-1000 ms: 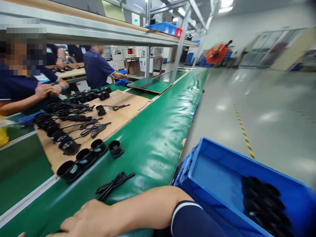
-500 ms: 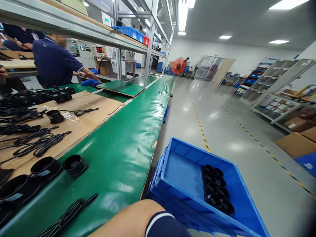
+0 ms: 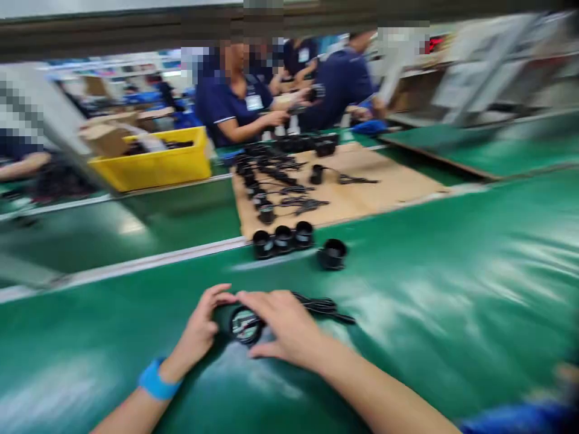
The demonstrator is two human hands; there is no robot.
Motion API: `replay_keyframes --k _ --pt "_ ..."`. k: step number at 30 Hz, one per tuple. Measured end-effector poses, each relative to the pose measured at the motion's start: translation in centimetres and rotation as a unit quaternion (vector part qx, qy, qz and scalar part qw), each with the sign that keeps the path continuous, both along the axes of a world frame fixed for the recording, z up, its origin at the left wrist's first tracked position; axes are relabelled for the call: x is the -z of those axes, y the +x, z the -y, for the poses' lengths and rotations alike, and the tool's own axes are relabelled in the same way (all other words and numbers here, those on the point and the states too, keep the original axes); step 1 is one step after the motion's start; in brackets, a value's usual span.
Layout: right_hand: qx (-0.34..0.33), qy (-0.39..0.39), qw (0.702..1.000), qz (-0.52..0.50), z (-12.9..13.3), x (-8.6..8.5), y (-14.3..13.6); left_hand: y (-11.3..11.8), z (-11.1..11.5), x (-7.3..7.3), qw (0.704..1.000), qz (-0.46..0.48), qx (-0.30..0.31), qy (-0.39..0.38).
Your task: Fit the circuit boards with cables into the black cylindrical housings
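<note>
A round black housing with a circuit board showing inside lies on the green mat, between my two hands. My right hand is curled around its right side, fingers on the far edge and thumb at the near edge. My left hand, with a blue wristband, is at its left side, thumb and fingers apart; its fingertips reach the far rim. A bundled black cable lies just beyond my right hand. Motion blur hides the exact finger contacts.
Three black cups stand in a row beyond my hands, with another black cup to their right. Cables and housings cover part of the cardboard. A yellow bin stands back left. Co-workers are across the bench. A shelf beam crosses overhead.
The view has swung left, from the aisle and blue crate to the bench. Both my hands are now in sight at the round housing; before, only an arm and sleeve showed.
</note>
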State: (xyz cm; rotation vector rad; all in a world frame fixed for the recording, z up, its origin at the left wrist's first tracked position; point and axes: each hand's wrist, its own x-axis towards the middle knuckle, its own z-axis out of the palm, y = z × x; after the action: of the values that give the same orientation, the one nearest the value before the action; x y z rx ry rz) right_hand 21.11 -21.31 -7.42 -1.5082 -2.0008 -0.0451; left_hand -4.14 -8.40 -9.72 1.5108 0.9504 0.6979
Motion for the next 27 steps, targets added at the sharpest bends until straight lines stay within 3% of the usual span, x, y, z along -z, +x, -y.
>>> replay_keyframes --k 3,5,8,14,21,24,27 --pt "-0.1 -0.019 0.994 -0.03 -4.1 1.6 1.6 -2.9 1.5 -0.1 0.997 -0.034 0.008 0.072" --pt "-0.151 -0.056 0.987 -0.022 -6.6 1.8 1.8 -2.7 1.7 0.0 0.992 -0.069 0.035 0.101" --pt "-0.189 -0.143 0.971 0.017 -8.2 1.4 2.3 -1.7 2.0 0.4 0.976 -0.122 0.074 0.167" --pt "-0.153 -0.23 0.958 0.075 -7.8 1.5 4.7 -0.9 2.8 1.1 0.963 -0.16 0.092 0.195" --pt "-0.11 -0.324 0.939 0.038 -7.7 2.3 7.0 -0.4 2.9 0.7 0.968 -0.146 0.069 0.193" --pt "-0.107 -0.348 0.931 0.024 -7.7 1.8 6.6 -0.5 3.1 0.8 0.965 -0.14 0.063 0.213" --pt "-0.111 -0.359 0.927 -0.007 -7.7 0.4 5.6 -0.8 3.3 0.8 0.949 -0.091 0.06 0.294"
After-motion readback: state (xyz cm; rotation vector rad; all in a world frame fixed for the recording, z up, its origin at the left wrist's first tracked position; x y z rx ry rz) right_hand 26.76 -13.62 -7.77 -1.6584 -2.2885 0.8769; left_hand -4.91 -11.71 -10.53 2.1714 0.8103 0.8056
